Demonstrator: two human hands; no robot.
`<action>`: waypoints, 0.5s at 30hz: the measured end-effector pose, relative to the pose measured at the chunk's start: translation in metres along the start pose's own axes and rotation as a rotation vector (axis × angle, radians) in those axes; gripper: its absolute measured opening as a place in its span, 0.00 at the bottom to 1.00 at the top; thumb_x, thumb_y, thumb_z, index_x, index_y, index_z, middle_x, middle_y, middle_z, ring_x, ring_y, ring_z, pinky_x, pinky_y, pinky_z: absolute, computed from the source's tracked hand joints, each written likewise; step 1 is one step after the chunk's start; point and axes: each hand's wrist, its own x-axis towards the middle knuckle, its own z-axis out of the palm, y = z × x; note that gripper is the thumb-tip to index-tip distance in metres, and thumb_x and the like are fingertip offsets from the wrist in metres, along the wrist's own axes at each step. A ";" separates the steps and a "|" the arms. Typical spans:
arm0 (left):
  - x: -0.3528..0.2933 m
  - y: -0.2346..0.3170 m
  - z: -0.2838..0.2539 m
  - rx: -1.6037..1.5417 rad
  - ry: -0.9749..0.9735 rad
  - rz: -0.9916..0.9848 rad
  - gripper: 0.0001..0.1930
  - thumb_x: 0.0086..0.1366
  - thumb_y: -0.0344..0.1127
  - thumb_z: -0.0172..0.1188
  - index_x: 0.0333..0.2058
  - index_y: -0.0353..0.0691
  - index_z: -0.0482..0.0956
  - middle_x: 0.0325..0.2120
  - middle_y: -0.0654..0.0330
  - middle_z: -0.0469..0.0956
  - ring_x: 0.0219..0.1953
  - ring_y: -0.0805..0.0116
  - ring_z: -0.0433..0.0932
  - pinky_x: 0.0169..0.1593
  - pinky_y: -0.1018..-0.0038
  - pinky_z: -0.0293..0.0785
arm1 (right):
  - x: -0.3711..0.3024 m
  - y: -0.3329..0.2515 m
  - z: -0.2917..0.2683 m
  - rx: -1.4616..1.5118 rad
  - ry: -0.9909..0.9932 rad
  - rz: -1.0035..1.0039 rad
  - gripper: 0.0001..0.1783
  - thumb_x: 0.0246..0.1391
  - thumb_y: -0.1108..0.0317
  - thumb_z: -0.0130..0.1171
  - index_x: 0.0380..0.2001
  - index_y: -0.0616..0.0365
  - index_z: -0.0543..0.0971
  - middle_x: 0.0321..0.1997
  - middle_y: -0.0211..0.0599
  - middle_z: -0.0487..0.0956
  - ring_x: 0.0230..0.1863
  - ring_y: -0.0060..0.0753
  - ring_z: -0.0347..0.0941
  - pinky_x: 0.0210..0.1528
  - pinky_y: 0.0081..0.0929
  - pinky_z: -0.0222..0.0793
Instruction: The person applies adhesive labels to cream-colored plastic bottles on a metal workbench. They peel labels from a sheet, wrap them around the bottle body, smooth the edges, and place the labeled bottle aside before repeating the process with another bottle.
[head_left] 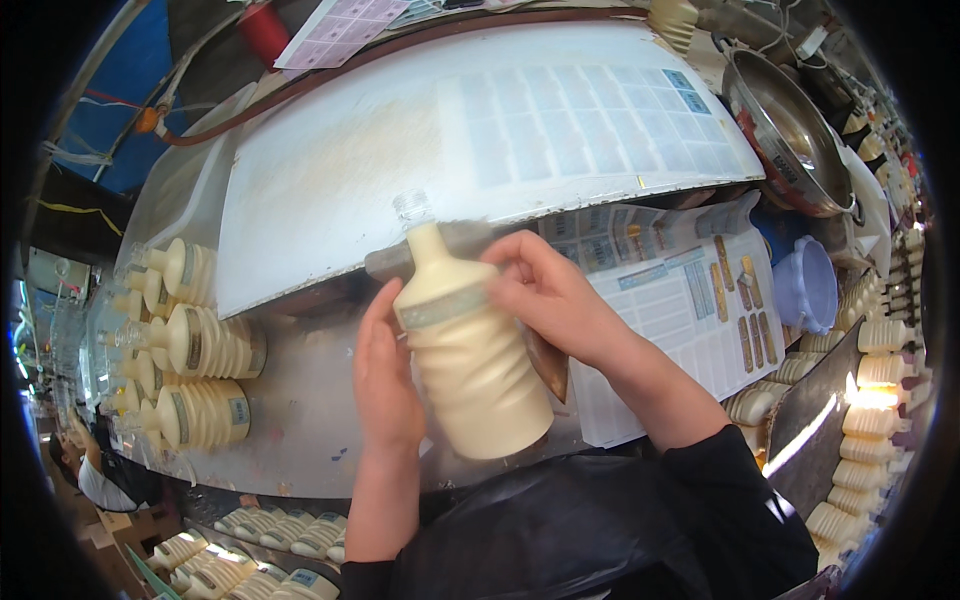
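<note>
A cream-coloured bottle [480,390] with a ribbed, spiral body and a clear threaded neck stands in front of me, leaning slightly left. Around its shoulder runs a greyish label band [447,307]. My right hand [555,295] has its fingers curled and pressed against the band's right end. On the bottle's other side, my left hand [388,375] lies along it with straight fingers, the tips near the band. A grey pad [465,238] sits behind the neck. A brown pointed piece [547,367] shows partly beneath my right wrist.
Several similar bottles [205,340] are grouped at the left. A sheet of labels [660,330] with gold and blue strips lies at the right, near a lavender bucket [805,285] and a metal pan [790,130]. The raised white board [340,160] carries another label sheet [590,120].
</note>
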 end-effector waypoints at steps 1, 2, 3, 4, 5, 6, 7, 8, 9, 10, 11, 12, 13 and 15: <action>0.003 0.001 0.002 -0.005 0.013 -0.034 0.22 0.79 0.38 0.47 0.66 0.34 0.65 0.57 0.53 0.75 0.57 0.64 0.76 0.61 0.67 0.73 | 0.003 -0.001 0.000 -0.035 -0.002 0.006 0.17 0.64 0.65 0.62 0.51 0.60 0.73 0.32 0.21 0.73 0.32 0.09 0.68 0.33 0.13 0.65; 0.005 0.002 0.003 -0.009 0.024 -0.069 0.21 0.80 0.39 0.45 0.64 0.34 0.67 0.55 0.53 0.76 0.55 0.64 0.78 0.59 0.68 0.75 | 0.005 -0.001 0.001 -0.070 -0.002 0.011 0.17 0.63 0.65 0.63 0.50 0.59 0.73 0.31 0.21 0.73 0.32 0.09 0.68 0.33 0.13 0.64; 0.005 0.002 0.008 -0.029 0.077 -0.078 0.18 0.80 0.37 0.45 0.61 0.34 0.69 0.51 0.53 0.79 0.51 0.66 0.80 0.56 0.70 0.78 | 0.006 0.000 0.002 -0.086 0.011 0.016 0.18 0.62 0.62 0.65 0.49 0.60 0.74 0.31 0.24 0.74 0.32 0.13 0.69 0.34 0.17 0.66; 0.005 -0.001 0.009 -0.027 0.079 -0.061 0.18 0.80 0.36 0.46 0.61 0.34 0.69 0.51 0.53 0.79 0.51 0.66 0.80 0.56 0.69 0.79 | 0.006 0.000 0.002 -0.104 0.025 0.023 0.20 0.60 0.59 0.67 0.48 0.60 0.74 0.31 0.28 0.75 0.33 0.17 0.70 0.36 0.21 0.68; 0.006 -0.004 0.007 -0.024 0.080 -0.044 0.17 0.80 0.35 0.47 0.61 0.34 0.70 0.51 0.53 0.79 0.51 0.66 0.80 0.56 0.69 0.79 | 0.006 0.000 0.003 -0.122 0.041 0.030 0.22 0.58 0.57 0.68 0.48 0.60 0.75 0.30 0.32 0.76 0.33 0.22 0.72 0.37 0.25 0.70; 0.007 -0.006 0.006 -0.021 0.081 -0.028 0.17 0.79 0.35 0.47 0.61 0.34 0.70 0.52 0.53 0.79 0.51 0.65 0.80 0.56 0.68 0.79 | 0.007 0.000 0.005 -0.102 0.041 0.029 0.20 0.59 0.60 0.67 0.47 0.60 0.75 0.29 0.27 0.75 0.31 0.17 0.70 0.34 0.21 0.67; 0.007 -0.006 0.006 -0.025 0.074 -0.022 0.17 0.79 0.34 0.48 0.60 0.34 0.70 0.52 0.52 0.79 0.52 0.65 0.80 0.57 0.68 0.79 | 0.007 0.000 0.005 -0.087 0.044 0.030 0.17 0.60 0.63 0.66 0.47 0.59 0.74 0.28 0.23 0.73 0.30 0.12 0.68 0.32 0.16 0.65; 0.007 -0.007 0.006 -0.030 0.068 -0.017 0.16 0.79 0.34 0.48 0.60 0.34 0.70 0.52 0.52 0.79 0.52 0.65 0.80 0.57 0.68 0.79 | 0.007 0.001 0.006 -0.072 0.047 0.031 0.15 0.61 0.66 0.65 0.46 0.58 0.74 0.27 0.18 0.71 0.28 0.08 0.66 0.29 0.12 0.62; 0.007 -0.007 0.006 -0.034 0.061 -0.012 0.16 0.79 0.33 0.48 0.60 0.34 0.70 0.52 0.52 0.79 0.52 0.65 0.80 0.57 0.67 0.79 | 0.007 0.001 0.006 -0.064 0.047 0.036 0.15 0.61 0.66 0.65 0.46 0.58 0.74 0.27 0.18 0.71 0.28 0.08 0.66 0.30 0.12 0.62; 0.007 -0.007 0.006 -0.040 0.060 -0.017 0.16 0.79 0.33 0.48 0.60 0.34 0.70 0.52 0.52 0.79 0.52 0.65 0.80 0.57 0.67 0.79 | 0.007 0.001 0.006 -0.056 0.047 0.041 0.15 0.61 0.66 0.65 0.46 0.58 0.74 0.27 0.18 0.71 0.28 0.08 0.66 0.30 0.12 0.62; 0.006 -0.007 0.006 -0.045 0.058 -0.021 0.16 0.79 0.33 0.48 0.60 0.34 0.70 0.52 0.51 0.79 0.52 0.65 0.80 0.57 0.67 0.79 | 0.007 0.000 0.007 -0.048 0.048 0.045 0.15 0.61 0.66 0.65 0.46 0.58 0.74 0.27 0.18 0.71 0.28 0.08 0.66 0.30 0.12 0.62; 0.007 -0.007 0.007 -0.051 0.055 -0.028 0.16 0.79 0.33 0.48 0.60 0.34 0.70 0.53 0.51 0.79 0.52 0.65 0.80 0.56 0.68 0.79 | 0.007 0.000 0.006 -0.049 0.052 0.051 0.15 0.61 0.66 0.65 0.46 0.58 0.74 0.27 0.18 0.71 0.29 0.08 0.66 0.30 0.12 0.62; 0.007 -0.007 0.007 -0.050 0.060 -0.028 0.16 0.79 0.33 0.48 0.60 0.34 0.70 0.53 0.51 0.79 0.52 0.65 0.80 0.56 0.68 0.79 | 0.007 -0.001 0.007 -0.051 0.053 0.054 0.15 0.61 0.66 0.65 0.46 0.58 0.74 0.27 0.18 0.71 0.29 0.08 0.66 0.30 0.12 0.62; 0.007 -0.008 0.007 -0.050 0.070 -0.027 0.16 0.79 0.33 0.48 0.60 0.34 0.70 0.53 0.51 0.79 0.52 0.65 0.80 0.56 0.68 0.79 | 0.007 -0.002 0.008 -0.057 0.055 0.054 0.14 0.61 0.66 0.65 0.46 0.58 0.74 0.28 0.18 0.72 0.29 0.08 0.67 0.30 0.12 0.63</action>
